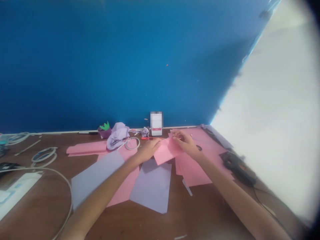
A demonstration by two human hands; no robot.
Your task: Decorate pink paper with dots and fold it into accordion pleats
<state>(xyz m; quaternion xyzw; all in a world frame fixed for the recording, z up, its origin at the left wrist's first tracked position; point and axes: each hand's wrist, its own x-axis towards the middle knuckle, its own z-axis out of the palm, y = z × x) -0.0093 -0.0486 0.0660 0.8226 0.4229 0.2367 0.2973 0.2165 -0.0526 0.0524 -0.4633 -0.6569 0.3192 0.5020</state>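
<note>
Both my hands hold one small pink paper sheet point(163, 154) above the brown table point(200, 213). My left hand point(147, 150) pinches its left edge, fingers closed on it. My right hand point(185, 142) grips its upper right corner, fingers curled around the paper. Under and around the hands lie lilac sheets point(152, 188) and more pink sheets point(197, 166).
A crumpled lilac paper point(117, 135), a purple pot with green leaves point(105, 130), tape rings point(45, 155), a white cable point(63, 190), a small white box point(156, 124) and a red pen point(147, 138) lie near the blue wall. A black tool point(237, 166) sits at right.
</note>
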